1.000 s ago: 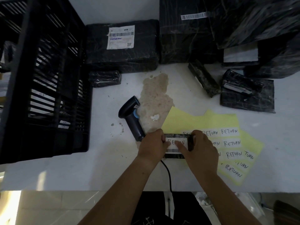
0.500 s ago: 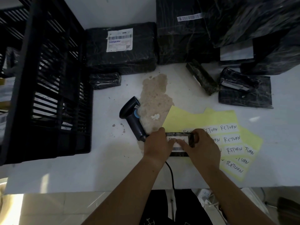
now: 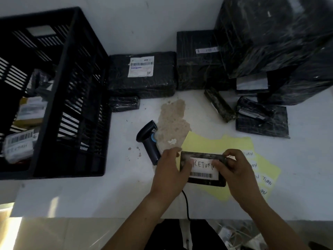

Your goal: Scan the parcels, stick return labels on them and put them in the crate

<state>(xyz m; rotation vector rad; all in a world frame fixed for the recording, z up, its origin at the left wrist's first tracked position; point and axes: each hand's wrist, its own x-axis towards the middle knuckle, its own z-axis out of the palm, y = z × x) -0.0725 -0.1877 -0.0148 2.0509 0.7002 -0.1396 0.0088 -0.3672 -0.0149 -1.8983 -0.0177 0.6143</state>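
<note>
A small black parcel (image 3: 201, 157) with a barcode and a white RETURN label (image 3: 202, 166) is held over the yellow label sheets (image 3: 216, 143). My left hand (image 3: 171, 168) grips its left end, thumb on the label. My right hand (image 3: 234, 166) grips its right end, thumb pressing the label's right edge. The black barcode scanner (image 3: 148, 139) lies on the table just left of my left hand. The black slatted crate (image 3: 72, 87) stands at the left with several labelled parcels inside.
Black-wrapped parcels line the back: a flat one with a shipping label (image 3: 142, 73), a tall box (image 3: 198, 60), a big stack (image 3: 279, 42) at the right, and small ones (image 3: 124, 103), (image 3: 219, 104), (image 3: 263, 118). A brown patch (image 3: 173, 121) marks the white table (image 3: 72, 197).
The view has tilted so the crate's inside shows. The parcel is lifted a little toward me, and the RETURN label now lies flat and readable on it.
</note>
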